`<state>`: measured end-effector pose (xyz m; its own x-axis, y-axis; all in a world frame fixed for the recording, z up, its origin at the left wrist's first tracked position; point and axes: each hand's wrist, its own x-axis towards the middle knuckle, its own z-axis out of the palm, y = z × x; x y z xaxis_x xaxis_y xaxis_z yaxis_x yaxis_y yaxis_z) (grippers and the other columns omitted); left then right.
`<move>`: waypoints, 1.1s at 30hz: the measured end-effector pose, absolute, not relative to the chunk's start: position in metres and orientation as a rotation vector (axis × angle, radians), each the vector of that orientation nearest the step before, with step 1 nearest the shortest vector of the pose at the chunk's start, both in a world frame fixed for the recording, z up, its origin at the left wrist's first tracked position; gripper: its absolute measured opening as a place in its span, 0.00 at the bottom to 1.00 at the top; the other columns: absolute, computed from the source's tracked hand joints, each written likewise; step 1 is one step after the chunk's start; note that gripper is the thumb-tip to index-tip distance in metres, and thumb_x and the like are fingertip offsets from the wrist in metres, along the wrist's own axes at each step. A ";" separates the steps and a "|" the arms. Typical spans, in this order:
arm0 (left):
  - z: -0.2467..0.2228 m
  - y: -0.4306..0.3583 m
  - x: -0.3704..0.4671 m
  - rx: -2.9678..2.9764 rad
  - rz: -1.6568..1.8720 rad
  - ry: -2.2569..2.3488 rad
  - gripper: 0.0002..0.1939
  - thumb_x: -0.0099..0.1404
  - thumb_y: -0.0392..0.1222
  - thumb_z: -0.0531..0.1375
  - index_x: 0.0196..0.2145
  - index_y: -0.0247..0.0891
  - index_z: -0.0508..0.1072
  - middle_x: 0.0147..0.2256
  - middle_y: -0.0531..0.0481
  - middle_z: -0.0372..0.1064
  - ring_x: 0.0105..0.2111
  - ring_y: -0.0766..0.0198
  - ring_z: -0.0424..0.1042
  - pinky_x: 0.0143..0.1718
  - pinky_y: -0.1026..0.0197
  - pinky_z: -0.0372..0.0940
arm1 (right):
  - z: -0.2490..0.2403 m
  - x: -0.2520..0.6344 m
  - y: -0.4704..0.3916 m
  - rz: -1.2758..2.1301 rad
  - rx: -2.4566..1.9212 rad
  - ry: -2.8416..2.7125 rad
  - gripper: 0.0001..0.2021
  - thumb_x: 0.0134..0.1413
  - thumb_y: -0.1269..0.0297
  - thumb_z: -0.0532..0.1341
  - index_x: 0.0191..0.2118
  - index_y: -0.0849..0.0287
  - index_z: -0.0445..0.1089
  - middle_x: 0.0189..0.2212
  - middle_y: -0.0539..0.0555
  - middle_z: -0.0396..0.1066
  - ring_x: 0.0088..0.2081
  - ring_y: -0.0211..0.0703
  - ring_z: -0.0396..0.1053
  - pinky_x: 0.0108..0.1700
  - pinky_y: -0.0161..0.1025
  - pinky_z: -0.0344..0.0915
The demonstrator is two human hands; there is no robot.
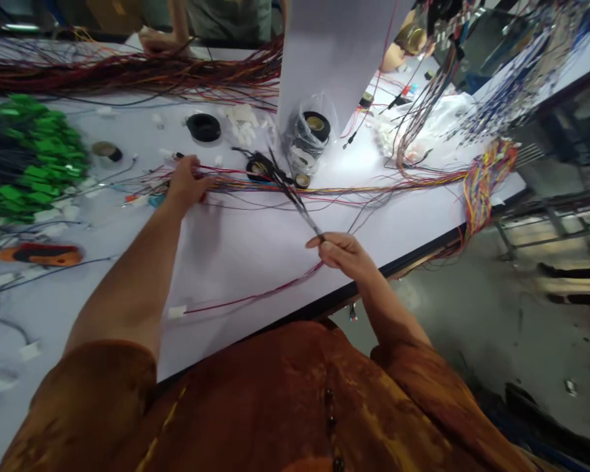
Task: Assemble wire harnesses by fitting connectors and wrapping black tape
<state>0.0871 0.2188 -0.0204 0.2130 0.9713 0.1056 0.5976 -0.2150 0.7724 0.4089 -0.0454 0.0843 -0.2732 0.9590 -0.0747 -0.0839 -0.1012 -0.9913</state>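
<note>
Beyond the right fingers [335, 241], pinching black wires [302, 208], the multicoloured wire bundle [354, 191] stretches rightward from the nearer left fingers [203, 186], closure unclear.

Room over white tabletop [231, 255], near side of wire harness [334, 191]; red wires [255, 297] lie across it. Beyond, bagged tape roll [316, 124] and white post [329, 59] block; green connectors [56, 141] crowd left.

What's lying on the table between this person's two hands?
In the head view, coloured wires run by the left hand, then white tabletop shows up to the right hand, which grips dark strands.
</note>
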 end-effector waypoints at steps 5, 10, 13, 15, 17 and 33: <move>0.026 0.141 0.076 1.855 0.798 1.538 0.11 0.61 0.40 0.66 0.42 0.34 0.76 0.42 0.46 0.76 0.42 0.60 0.72 0.53 0.52 0.67 | 0.043 0.371 -0.052 1.514 -1.207 -1.602 0.22 0.64 0.49 0.60 0.48 0.65 0.79 0.20 0.45 0.60 0.23 0.31 0.57 0.28 0.32 0.56; 0.017 0.051 0.075 1.117 0.221 0.993 0.20 0.56 0.52 0.71 0.41 0.36 0.78 0.41 0.39 0.80 0.39 0.54 0.79 0.39 0.54 0.72 | 0.019 0.364 -0.062 1.458 -1.216 -1.917 0.21 0.67 0.53 0.57 0.50 0.64 0.80 0.23 0.50 0.69 0.27 0.34 0.65 0.33 0.33 0.61; 0.004 0.039 0.106 0.845 0.424 0.853 0.22 0.55 0.52 0.73 0.42 0.35 0.76 0.44 0.36 0.80 0.41 0.56 0.80 0.43 0.55 0.72 | 0.012 0.364 -0.068 1.403 -1.200 -2.076 0.21 0.68 0.53 0.56 0.50 0.61 0.80 0.28 0.54 0.74 0.29 0.37 0.69 0.35 0.33 0.62; 0.007 0.050 0.133 0.717 0.534 0.740 0.19 0.59 0.51 0.71 0.39 0.34 0.75 0.43 0.37 0.79 0.41 0.58 0.80 0.42 0.57 0.72 | 0.010 0.363 -0.072 1.360 -1.223 -2.152 0.19 0.69 0.54 0.56 0.49 0.59 0.81 0.34 0.56 0.78 0.33 0.40 0.72 0.37 0.34 0.64; 0.019 0.067 0.158 0.668 0.675 0.660 0.15 0.60 0.46 0.71 0.39 0.35 0.74 0.37 0.43 0.79 0.36 0.63 0.79 0.37 0.62 0.70 | 0.011 0.362 -0.075 1.344 -1.273 -2.148 0.19 0.68 0.55 0.56 0.47 0.59 0.81 0.35 0.57 0.78 0.34 0.41 0.73 0.39 0.35 0.64; 0.060 0.086 0.063 0.712 1.397 0.896 0.10 0.64 0.38 0.67 0.43 0.41 0.74 0.35 0.53 0.79 0.32 0.66 0.79 0.37 0.63 0.73 | 0.020 0.364 -0.048 1.346 -1.410 -2.167 0.16 0.63 0.59 0.54 0.41 0.60 0.78 0.27 0.53 0.76 0.31 0.42 0.73 0.37 0.37 0.66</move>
